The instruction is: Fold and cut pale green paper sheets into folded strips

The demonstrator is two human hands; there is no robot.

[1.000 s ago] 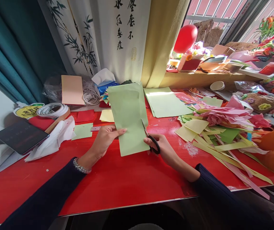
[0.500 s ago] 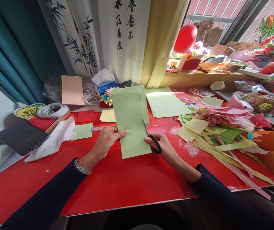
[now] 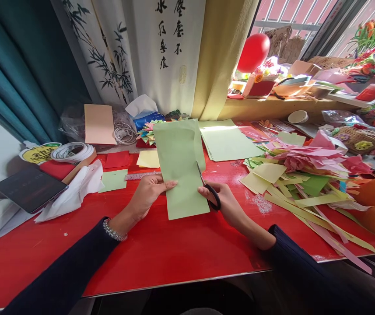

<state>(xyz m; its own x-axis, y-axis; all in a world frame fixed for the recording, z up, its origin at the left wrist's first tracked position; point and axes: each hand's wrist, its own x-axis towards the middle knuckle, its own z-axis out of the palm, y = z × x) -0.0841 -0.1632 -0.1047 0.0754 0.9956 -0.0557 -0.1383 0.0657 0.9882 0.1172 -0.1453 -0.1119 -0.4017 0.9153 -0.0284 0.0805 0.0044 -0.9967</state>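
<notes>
A sheet of light green paper (image 3: 181, 175) is held up over the red table, its lower edge toward me. My left hand (image 3: 148, 192) pinches its left edge, thumb on the front face and fingers behind. In my right hand (image 3: 223, 201) is a pair of black-handled scissors (image 3: 214, 197), whose blades point up along the paper's right side. Part of the scissors is hidden by the paper and my fingers. Above the blades, a strip of the paper's right side stands slightly bent. Behind my left hand lie a ruler (image 3: 141, 176) and a small green paper square (image 3: 114, 180).
A stack of green paper (image 3: 229, 142) lies at the back of the red table (image 3: 161, 253). Pink paper pieces (image 3: 308, 155) and yellow-green strips (image 3: 292, 205) are heaped on the right. At left are a dark flat box (image 3: 31, 187), tape rolls (image 3: 72, 152) and white tissue (image 3: 72, 192).
The green paper has shifted very slightly down and right, with both hands keeping their grip. The scissors stay at its right side in almost the same pose.
</notes>
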